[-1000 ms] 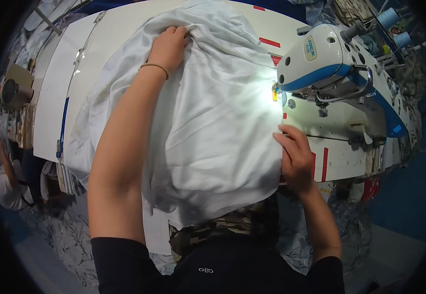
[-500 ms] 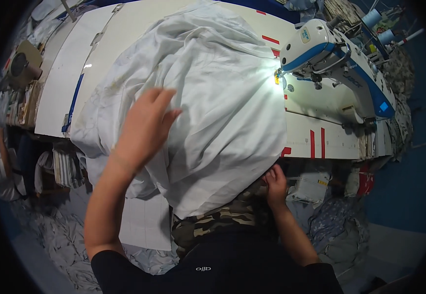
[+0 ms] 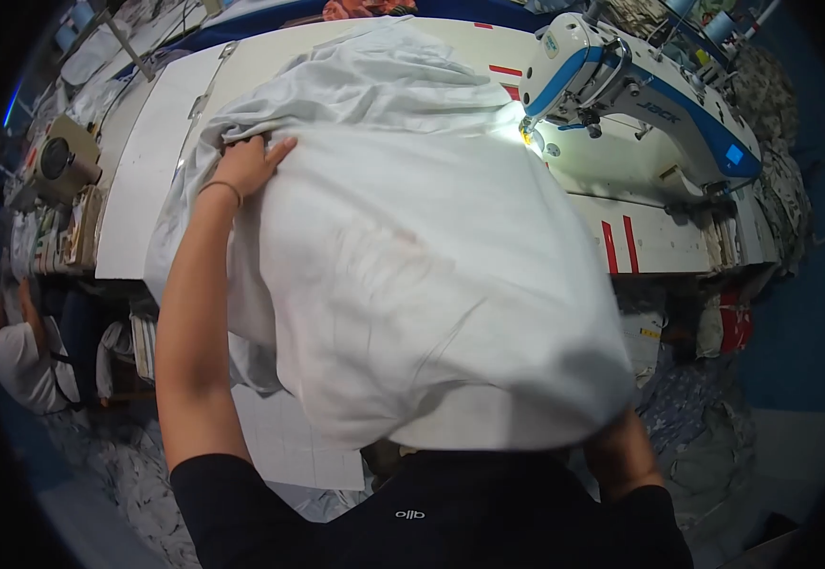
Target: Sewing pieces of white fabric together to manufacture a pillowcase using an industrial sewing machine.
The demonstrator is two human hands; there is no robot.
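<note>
A large white cloth [image 3: 403, 247] is heaped over the sewing table [image 3: 147, 190] and hangs down toward my chest. My left hand [image 3: 246, 166] rests on the cloth's upper left fold, fingers gripping a bunched edge. A thin bracelet sits on that wrist. My right hand is hidden under the lower part of the cloth; only the forearm [image 3: 626, 455] shows. A white and blue sewing machine [image 3: 611, 76] stands at the right, its lamp lit beside the cloth.
Red marks [image 3: 618, 245] are on the table's right part. A person in white [image 3: 18, 356] is at the lower left. Patterned fabric [image 3: 697, 417] lies on the floor at the right. A small motor-like device [image 3: 56, 161] sits at the left edge.
My left hand moved back up onto the cloth's upper left fold. The cloth has been pulled further toward me and now covers my right hand completely.
</note>
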